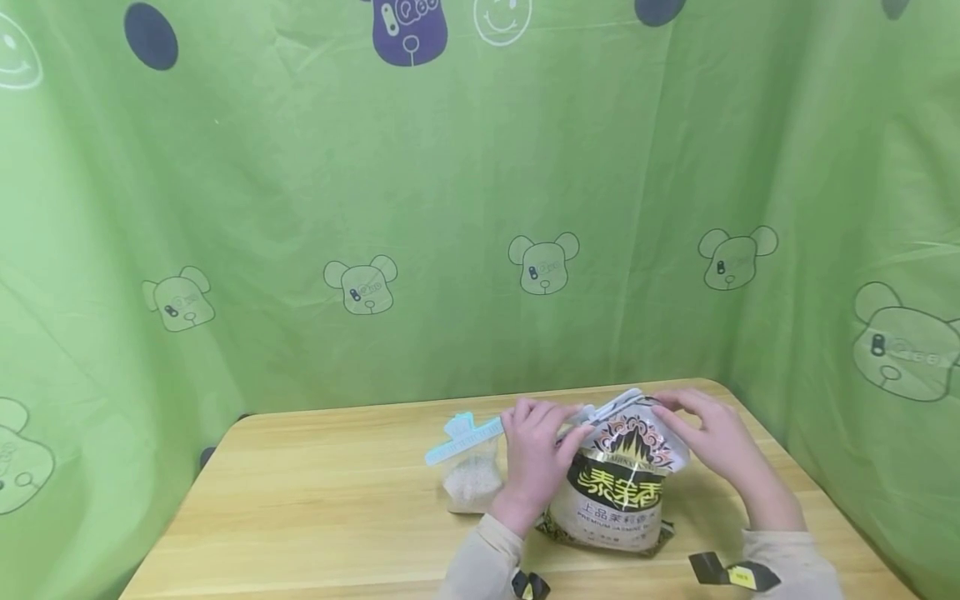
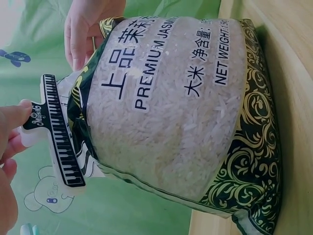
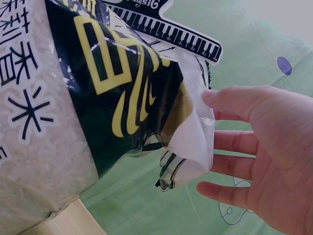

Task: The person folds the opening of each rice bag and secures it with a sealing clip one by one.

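Observation:
A clear and dark-green bag of jasmine rice (image 1: 618, 500) stands upright on the table, its white top folded over. A bag clip (image 2: 62, 132) with a piano-key pattern sits across that top. My left hand (image 1: 536, 454) pinches the clip's handle, thumb on the front and fingers behind, as the left wrist view shows. My right hand (image 1: 712, 433) holds the bag's top right corner. In the right wrist view its thumb (image 3: 230, 98) lies against the white folded edge (image 3: 193, 142), and the other fingers reach behind it.
Left of my left hand stands a smaller clear bag of rice (image 1: 472, 483), closed with a light-blue clip (image 1: 463, 437). The wooden table (image 1: 315, 500) has a green patterned curtain (image 1: 450, 167) around its back and sides.

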`<control>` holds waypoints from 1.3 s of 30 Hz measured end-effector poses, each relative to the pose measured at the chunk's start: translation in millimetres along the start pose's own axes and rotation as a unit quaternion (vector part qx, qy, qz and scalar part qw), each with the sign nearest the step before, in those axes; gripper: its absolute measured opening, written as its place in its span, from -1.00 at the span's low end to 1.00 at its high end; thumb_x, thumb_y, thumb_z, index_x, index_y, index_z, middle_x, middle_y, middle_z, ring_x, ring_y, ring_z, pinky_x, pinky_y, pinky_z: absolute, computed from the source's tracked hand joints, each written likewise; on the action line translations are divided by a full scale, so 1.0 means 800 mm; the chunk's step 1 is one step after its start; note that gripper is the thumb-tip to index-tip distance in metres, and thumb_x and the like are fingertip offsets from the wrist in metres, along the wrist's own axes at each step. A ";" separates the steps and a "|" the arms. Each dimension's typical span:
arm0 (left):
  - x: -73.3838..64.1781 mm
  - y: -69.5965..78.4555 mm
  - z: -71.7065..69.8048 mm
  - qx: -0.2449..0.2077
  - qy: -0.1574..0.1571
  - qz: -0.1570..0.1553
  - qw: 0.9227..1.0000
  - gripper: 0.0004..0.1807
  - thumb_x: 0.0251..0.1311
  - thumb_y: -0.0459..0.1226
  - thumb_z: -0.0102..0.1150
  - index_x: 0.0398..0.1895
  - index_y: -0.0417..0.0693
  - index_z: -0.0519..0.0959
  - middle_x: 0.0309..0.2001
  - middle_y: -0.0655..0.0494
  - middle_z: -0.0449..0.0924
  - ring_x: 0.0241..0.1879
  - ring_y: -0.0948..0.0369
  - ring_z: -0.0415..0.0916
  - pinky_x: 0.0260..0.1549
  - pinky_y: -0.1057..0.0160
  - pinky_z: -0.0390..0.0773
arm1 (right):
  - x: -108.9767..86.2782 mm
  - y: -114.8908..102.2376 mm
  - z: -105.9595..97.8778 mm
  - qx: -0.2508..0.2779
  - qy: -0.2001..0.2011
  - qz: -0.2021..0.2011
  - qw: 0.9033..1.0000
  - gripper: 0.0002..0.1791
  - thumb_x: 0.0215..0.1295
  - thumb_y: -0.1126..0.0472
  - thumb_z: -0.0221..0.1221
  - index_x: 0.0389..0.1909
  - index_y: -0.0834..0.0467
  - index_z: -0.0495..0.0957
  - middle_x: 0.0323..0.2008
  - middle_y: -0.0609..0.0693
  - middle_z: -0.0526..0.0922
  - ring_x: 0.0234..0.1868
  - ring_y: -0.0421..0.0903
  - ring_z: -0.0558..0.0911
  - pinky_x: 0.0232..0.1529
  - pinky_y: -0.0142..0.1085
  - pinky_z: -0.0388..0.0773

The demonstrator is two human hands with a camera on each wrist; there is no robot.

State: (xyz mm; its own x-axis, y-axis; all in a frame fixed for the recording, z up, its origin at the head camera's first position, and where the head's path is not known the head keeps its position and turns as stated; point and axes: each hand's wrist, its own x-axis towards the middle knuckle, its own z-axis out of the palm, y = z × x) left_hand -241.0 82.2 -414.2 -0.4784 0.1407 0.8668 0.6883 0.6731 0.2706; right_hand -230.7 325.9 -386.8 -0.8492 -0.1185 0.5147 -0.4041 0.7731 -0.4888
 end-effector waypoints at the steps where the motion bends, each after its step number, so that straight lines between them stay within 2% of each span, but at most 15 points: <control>1: 0.000 0.000 0.000 -0.003 -0.004 -0.004 1.000 -0.71 0.11 -0.01 0.31 -0.15 0.10 0.67 -0.23 0.33 0.70 -0.22 0.33 0.35 -0.08 0.29 0.22 | 0.000 0.000 0.000 -0.001 0.000 -0.001 1.000 -0.69 0.36 0.16 0.16 -0.02 0.30 0.58 -0.05 0.31 0.66 0.02 0.35 0.56 -0.01 0.33 0.42; 18: 0.003 -0.002 -0.010 0.010 -0.053 -0.029 0.998 -0.62 0.11 0.06 0.29 -0.03 0.16 0.64 -0.13 0.33 0.70 -0.15 0.35 0.36 -0.03 0.27 0.25 | 0.001 -0.001 -0.001 0.008 -0.003 0.008 1.000 -0.67 0.37 0.14 0.16 0.00 0.28 0.57 -0.04 0.31 0.66 0.04 0.33 0.55 0.00 0.33 0.40; 29: 0.003 -0.003 -0.013 -0.011 -0.055 -0.039 0.998 -0.63 0.15 0.01 0.29 0.01 0.17 0.63 -0.11 0.36 0.71 -0.15 0.35 0.35 -0.03 0.28 0.24 | 0.000 0.001 -0.002 0.013 -0.010 0.017 1.000 -0.65 0.38 0.11 0.15 0.03 0.28 0.56 -0.01 0.31 0.65 0.07 0.34 0.54 0.02 0.34 0.39; 39: 0.006 -0.009 -0.018 -0.012 -0.051 -0.030 0.998 -0.65 0.13 -0.01 0.30 -0.03 0.13 0.64 -0.10 0.31 0.71 -0.14 0.31 0.40 -0.01 0.23 0.28 | 0.001 0.005 -0.001 0.014 -0.016 0.023 1.000 -0.63 0.39 0.09 0.13 0.06 0.25 0.55 0.01 0.30 0.65 0.09 0.34 0.52 0.03 0.35 0.38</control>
State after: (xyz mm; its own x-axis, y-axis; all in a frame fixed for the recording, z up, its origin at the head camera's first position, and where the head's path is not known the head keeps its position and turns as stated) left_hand -240.8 67.6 -406.2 -0.5709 0.1741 0.8024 0.6693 0.6647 0.3320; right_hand -232.6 329.4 -387.4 -0.8771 -0.1037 0.4690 -0.3737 0.7608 -0.5306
